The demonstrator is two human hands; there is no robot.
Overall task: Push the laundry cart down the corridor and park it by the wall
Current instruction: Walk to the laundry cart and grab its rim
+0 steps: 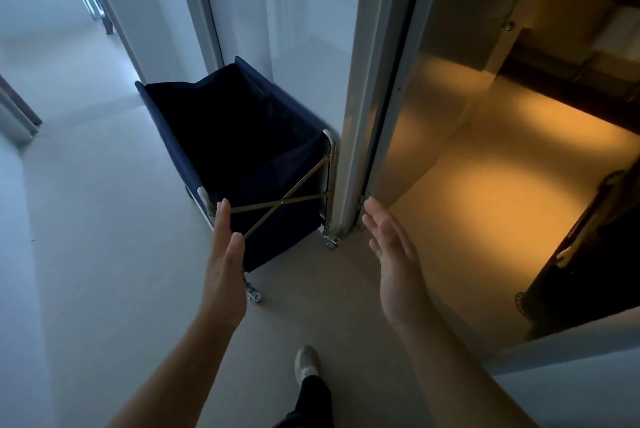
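The laundry cart [235,137] stood parked with its right side against the white wall [301,47], its near right corner just beside the door frame [367,116]. Bare floor [104,220] lay open to its left, running far left down the corridor. Both hands hung open, fingers straight, holding nothing: the left hand [225,261] near the cart's near-left corner, the right hand [391,254] apart before the lit doorway [485,168].

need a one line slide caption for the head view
Left hand and right hand held open behind the navy laundry cart, standing along the white wall beside a doorway.
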